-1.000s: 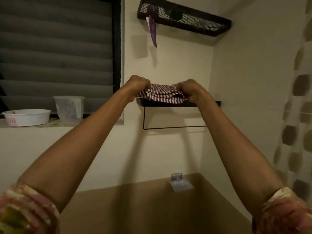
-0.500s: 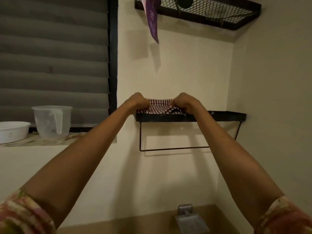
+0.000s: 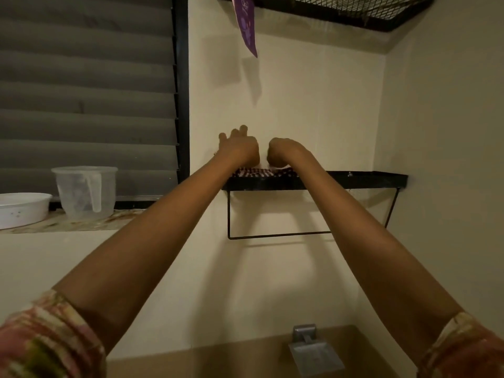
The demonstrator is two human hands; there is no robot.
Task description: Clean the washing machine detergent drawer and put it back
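Head view: left hand [image 3: 238, 148] spreads its fingers; right hand [image 3: 283, 152] curls, grip unclear. Just beneath both, a checked cloth [image 3: 256, 172] lies flat on a black thin-railed shelf [image 3: 368, 177].

One wide-angle camera rides on the person's head, behind and below the left grip [image 3: 239, 148] and the right grip [image 3: 282, 152]. It faces forward and tilts upward along both outstretched arms [image 3: 152, 241] into a wall corner [image 3: 383, 110]. The two grips sit just above mid-frame at the far end of the arms, small in view. The patterned sleeves [image 3: 49, 336], nearest the lens, fill the bottom corners. Directly under the grips runs the black shelf [image 3: 368, 177]. Left of them lies the louvred window [image 3: 87, 91]. Above them the mesh rack [image 3: 381, 20] is cut by the top edge. Below them a grey wall holder [image 3: 313, 353] sits near the bottom edge.
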